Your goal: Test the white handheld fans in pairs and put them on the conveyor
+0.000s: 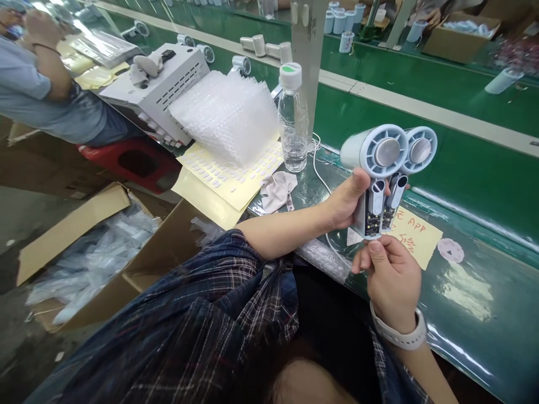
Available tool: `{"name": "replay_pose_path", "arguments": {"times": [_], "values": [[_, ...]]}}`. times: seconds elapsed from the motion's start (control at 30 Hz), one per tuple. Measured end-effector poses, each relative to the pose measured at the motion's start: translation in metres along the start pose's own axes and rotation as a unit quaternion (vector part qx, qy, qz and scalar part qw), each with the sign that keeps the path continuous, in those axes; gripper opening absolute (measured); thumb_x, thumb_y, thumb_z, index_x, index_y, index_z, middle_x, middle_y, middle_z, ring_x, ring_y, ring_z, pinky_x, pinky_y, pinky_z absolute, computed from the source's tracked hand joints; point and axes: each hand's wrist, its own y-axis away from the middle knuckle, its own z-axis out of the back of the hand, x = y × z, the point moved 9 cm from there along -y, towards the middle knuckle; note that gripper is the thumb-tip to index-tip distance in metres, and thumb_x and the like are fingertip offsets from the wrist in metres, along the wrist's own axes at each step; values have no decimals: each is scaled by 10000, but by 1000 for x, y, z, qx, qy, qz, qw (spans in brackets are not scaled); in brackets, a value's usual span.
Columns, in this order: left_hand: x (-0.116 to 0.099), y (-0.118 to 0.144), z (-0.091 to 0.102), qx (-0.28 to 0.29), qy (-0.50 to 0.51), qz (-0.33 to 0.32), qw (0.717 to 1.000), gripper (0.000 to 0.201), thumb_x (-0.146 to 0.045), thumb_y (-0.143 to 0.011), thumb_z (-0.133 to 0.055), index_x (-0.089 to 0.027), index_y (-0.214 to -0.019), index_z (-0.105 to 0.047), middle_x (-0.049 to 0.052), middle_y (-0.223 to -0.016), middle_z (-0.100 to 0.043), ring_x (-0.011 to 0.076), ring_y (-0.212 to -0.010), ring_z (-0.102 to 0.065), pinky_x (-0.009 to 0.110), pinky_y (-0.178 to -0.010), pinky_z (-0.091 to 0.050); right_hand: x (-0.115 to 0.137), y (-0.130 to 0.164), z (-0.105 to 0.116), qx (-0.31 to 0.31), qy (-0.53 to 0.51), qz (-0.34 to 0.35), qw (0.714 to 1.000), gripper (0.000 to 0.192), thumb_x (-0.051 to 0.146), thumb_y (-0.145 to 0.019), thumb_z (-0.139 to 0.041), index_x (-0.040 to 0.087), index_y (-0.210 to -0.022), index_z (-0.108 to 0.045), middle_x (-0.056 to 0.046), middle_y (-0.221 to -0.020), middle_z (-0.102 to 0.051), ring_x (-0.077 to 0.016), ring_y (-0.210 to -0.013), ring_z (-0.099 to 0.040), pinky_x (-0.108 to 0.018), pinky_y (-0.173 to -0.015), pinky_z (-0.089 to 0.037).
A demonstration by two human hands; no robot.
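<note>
Two light-blue handheld fans, a front one and a rear one, are side by side above the bench with their round heads up. Small circuit boards show in their uncovered handles. My left hand is closed around the handles from the left, thumb just under the front head; its other fingers are mostly hidden behind. At the lower handle ends, my right hand has its thumb and fingers bent together, touching the front fan's bottom end. A yellow note with red handwriting lies on the bench behind them.
Left of my arm are a water bottle, crumpled cloth, label sheets, bubble bags and a white metal box. A white cable crosses the bench. An open carton stands lower left; a co-worker sits beyond.
</note>
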Motion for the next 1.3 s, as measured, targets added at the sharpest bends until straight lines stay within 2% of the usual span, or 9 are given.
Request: {"name": "replay_pose_path", "arguments": {"times": [0.17, 0.33, 0.47, 0.6, 0.77, 0.97, 1.13, 1.23, 1.3], "values": [[3, 4, 0, 4, -39, -4, 999, 1025, -1121, -503, -589, -200, -941, -689, 130, -1141, -766, 293, -1061, -741, 381, -778, -620, -2, 0, -2, 25, 57, 16, 998, 299, 477, -1048, -666, 223, -896, -629, 14, -707, -649, -164, -661, -667, -303, -664, -541], [-14, 4, -5, -35, 74, 17, 997, 933, -1073, -756, -419, -191, -938, -666, 142, -1250, -742, 300, -1216, -715, 432, -942, -628, 13, -2, 4, 31, 219, 82, 972, 352, 537, -1037, -641, 220, -891, -683, -64, -936, -733, -217, -850, -681, -333, -730, -509], [-21, 5, -11, -28, 122, 27, 992, 925, -1052, -797, -395, -191, -988, -674, 149, -1252, -744, 311, -1254, -708, 449, -976, -630, 13, -1, 9, -8, 175, 82, 981, 324, 515, -1027, -681, 220, -894, -694, -53, -893, -739, -201, -821, -688, -329, -753, -530], [-16, 8, -12, -7, 99, 35, 994, 956, -1084, -746, -408, -196, -982, -675, 150, -1239, -743, 334, -1281, -694, 458, -989, -625, 4, 0, 14, -30, 96, 47, 994, 327, 479, -1018, -720, 214, -841, -648, 15, -647, -626, -159, -622, -625, -303, -653, -516], [-10, 11, -9, -4, 48, -1, 999, 963, -1094, -727, -413, -200, -972, -674, 179, -1277, -721, 358, -1333, -653, 445, -983, -610, -1, 2, 14, -48, -11, 33, 998, 267, 407, -1014, -745, 209, -872, -636, 48, -597, -567, -135, -560, -581, -281, -595, -490], [2, 13, -6, -6, 0, -12, 1000, 1025, -1150, -523, -513, -210, -906, -654, 159, -1164, -747, 380, -1246, -703, 434, -904, -644, -4, 5, 12, -65, -41, 32, 997, 270, 415, -1033, -718, 217, -878, -622, 62, -587, -532, -120, -527, -532, -259, -553, -428], [-10, 9, -10, -4, 23, -9, 1000, 968, -1068, -713, -470, -205, -1085, -700, 147, -1226, -747, 369, -1282, -693, 503, -1004, -622, 7, -1, 24, -47, 72, 70, 994, 302, 472, -1037, -657, 222, -871, -627, -50, -917, -708, -214, -846, -685, -382, -814, -552], [-20, 10, -10, -9, -10, -29, 999, 859, -956, -732, -592, -222, -1165, -708, 117, -1254, -752, 387, -1288, -685, 574, -1063, -588, 30, -3, 45, -114, 128, 169, 971, 211, 417, -1019, -646, 229, -925, -662, -90, -1118, -712, -274, -1077, -691, -468, -987, -547], [-19, 13, -15, 33, -48, -24, 998, 826, -868, -641, -761, -224, -1156, -729, 113, -1196, -769, 405, -1273, -690, 584, -1078, -578, 40, -4, 60, -162, 141, 209, 954, 236, 427, -1014, -643, 243, -1153, -693, -111, -1337, -672, -305, -1293, -634, -530, -1141, -483]]}}
